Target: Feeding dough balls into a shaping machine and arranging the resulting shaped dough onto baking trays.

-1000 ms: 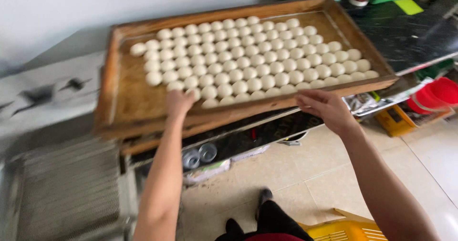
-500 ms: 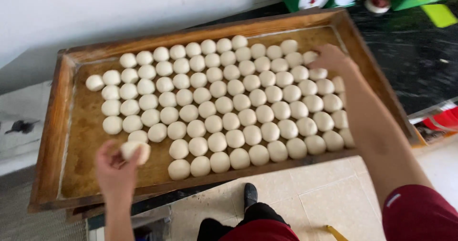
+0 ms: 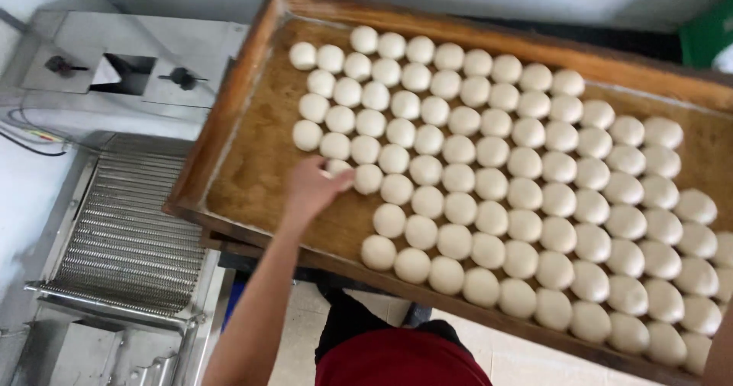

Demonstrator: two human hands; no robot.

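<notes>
**A:** What can't you see well here?

**B:** Your right hand. Only a bit of your right arm shows at the bottom right corner of the picture, so I cannot tell if that hand is gripping or loose. The wooden tray point(image 3: 244, 103) is cut off on its right side too, and some dough balls there run out of view.

**A:** And your left hand?

**B:** Your left hand point(image 3: 311, 187) reaches up from below, arm stretched over the tray's near edge. Your fingers curl around one dough ball point(image 3: 338, 169); most of that ball is hidden under them. It sits at the left end of the rows, touching the tray floor as far as I can tell, just beside the next ball point(image 3: 368, 178).

**A:** What is in the tray?

**B:** Lots of round white dough balls in slanted rows, packed close. A bare brown strip runs along the tray's left edge.

**A:** Anything beside it?

**B:** A metal machine with ribbed rollers point(image 3: 126, 226) stands off the tray's left edge.
</notes>
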